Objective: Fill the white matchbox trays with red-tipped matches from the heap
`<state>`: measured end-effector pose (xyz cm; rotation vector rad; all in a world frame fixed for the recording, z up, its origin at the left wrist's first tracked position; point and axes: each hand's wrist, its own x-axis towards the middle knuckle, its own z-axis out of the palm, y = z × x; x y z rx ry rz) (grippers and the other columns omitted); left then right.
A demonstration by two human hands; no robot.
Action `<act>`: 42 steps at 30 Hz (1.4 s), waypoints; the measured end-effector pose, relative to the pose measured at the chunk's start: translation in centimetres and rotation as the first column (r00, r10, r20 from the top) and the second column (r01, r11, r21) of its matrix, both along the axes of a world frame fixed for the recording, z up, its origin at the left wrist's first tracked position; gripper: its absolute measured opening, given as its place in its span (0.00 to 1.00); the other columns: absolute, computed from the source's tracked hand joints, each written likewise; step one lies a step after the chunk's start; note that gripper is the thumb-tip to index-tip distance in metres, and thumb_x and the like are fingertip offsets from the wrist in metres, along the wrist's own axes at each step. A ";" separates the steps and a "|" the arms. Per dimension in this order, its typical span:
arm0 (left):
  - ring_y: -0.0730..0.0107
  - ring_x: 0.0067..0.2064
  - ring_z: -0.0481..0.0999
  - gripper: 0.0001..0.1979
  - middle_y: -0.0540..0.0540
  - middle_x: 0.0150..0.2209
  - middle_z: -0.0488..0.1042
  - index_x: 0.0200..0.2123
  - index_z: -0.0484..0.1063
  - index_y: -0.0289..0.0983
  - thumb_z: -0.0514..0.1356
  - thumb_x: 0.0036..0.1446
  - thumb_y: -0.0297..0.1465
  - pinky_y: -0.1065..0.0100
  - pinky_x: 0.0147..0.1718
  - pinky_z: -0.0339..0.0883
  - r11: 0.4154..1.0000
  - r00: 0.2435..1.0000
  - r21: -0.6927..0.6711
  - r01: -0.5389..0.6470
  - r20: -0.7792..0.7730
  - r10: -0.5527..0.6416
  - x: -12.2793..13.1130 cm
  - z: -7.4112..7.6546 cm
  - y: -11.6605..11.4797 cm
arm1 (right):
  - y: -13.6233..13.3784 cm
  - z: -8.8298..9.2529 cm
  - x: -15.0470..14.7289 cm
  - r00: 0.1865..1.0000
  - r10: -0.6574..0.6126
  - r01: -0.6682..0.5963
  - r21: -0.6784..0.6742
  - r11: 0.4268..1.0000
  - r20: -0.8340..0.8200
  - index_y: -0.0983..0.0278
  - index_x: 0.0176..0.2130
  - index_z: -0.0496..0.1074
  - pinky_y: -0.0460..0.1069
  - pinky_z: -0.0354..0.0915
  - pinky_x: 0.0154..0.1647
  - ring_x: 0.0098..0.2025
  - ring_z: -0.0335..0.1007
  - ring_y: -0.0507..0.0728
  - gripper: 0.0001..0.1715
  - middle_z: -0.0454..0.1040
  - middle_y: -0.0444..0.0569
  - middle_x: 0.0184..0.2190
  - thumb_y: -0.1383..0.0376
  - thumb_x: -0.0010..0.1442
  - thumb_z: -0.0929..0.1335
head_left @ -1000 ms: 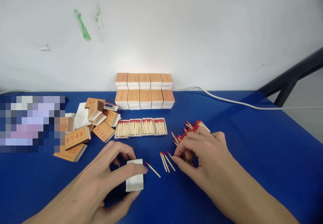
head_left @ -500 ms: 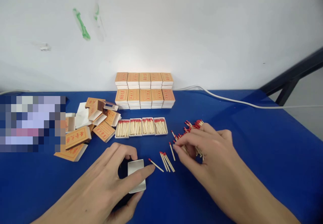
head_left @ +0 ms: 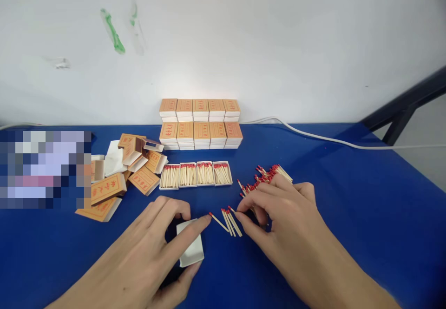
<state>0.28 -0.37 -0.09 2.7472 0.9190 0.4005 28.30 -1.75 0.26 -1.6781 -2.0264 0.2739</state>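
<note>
My left hand (head_left: 149, 246) is closed around a white matchbox tray (head_left: 193, 252), fingers at its far and near edges. Its index finger stretches over the tray, the tip at the red head of a single match (head_left: 219, 223). Beside that match lies a small group of matches (head_left: 230, 223), side by side with heads away from me. My right hand (head_left: 282, 225) pinches one match (head_left: 232, 209) between thumb and index finger, its red head pointing left. Under and behind that hand spreads a loose match pile (head_left: 268, 174), partly hidden by the fingers.
Matchbox trays (head_left: 188, 184) full of matches stand in a row ahead. Behind them are stacked closed matchboxes (head_left: 200, 132). Matchbox sleeves (head_left: 142, 181) lie heaped at left, near a pixelated area. A white cable (head_left: 313, 134) runs along the wall at right.
My right hand has moved slightly left and nearer me, bringing a match toward the small group. My left index fingertip has pushed the single match closer to that group.
</note>
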 end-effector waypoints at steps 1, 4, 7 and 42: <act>0.60 0.54 0.78 0.27 0.40 0.57 0.73 0.74 0.69 0.44 0.59 0.75 0.28 0.63 0.52 0.78 1.000 1.000 0.000 -0.002 -0.001 0.002 0.0 0.0 0.0 | 0.0 0.0 0.0 1.000 0.003 -0.003 -0.001 1.000 -0.004 0.56 0.27 0.78 0.60 0.49 0.47 0.35 0.71 0.59 0.17 0.76 0.39 0.24 0.73 0.61 0.80; 0.61 0.55 0.77 0.30 0.40 0.58 0.73 0.77 0.66 0.45 0.58 0.76 0.28 0.64 0.52 0.79 1.000 1.000 0.001 -0.011 0.003 0.011 0.0 0.0 0.0 | -0.2 0.0 -0.1 1.000 -0.007 0.006 -0.007 1.000 -0.017 0.56 0.27 0.78 0.59 0.48 0.46 0.34 0.71 0.59 0.17 0.76 0.39 0.24 0.71 0.62 0.80; 0.61 0.54 0.77 0.30 0.41 0.57 0.72 0.77 0.67 0.45 0.57 0.75 0.27 0.65 0.51 0.79 1.000 1.000 -0.003 -0.012 0.001 0.012 0.2 0.0 0.0 | -0.5 0.0 -0.3 1.000 -0.004 0.003 -0.030 1.000 -0.019 0.56 0.28 0.79 0.59 0.48 0.45 0.35 0.71 0.59 0.16 0.77 0.39 0.25 0.69 0.64 0.80; 0.55 0.51 0.75 0.43 0.38 0.54 0.72 0.75 0.71 0.59 0.53 0.64 0.15 0.59 0.45 0.77 0.969 0.994 0.228 0.090 -0.083 -0.072 1.2 0.0 -0.4 | -0.5 0.5 -0.5 1.000 0.010 -0.011 -0.025 1.000 -0.021 0.56 0.33 0.75 0.65 0.54 0.61 0.39 0.74 0.60 0.14 0.74 0.40 0.30 0.63 0.72 0.77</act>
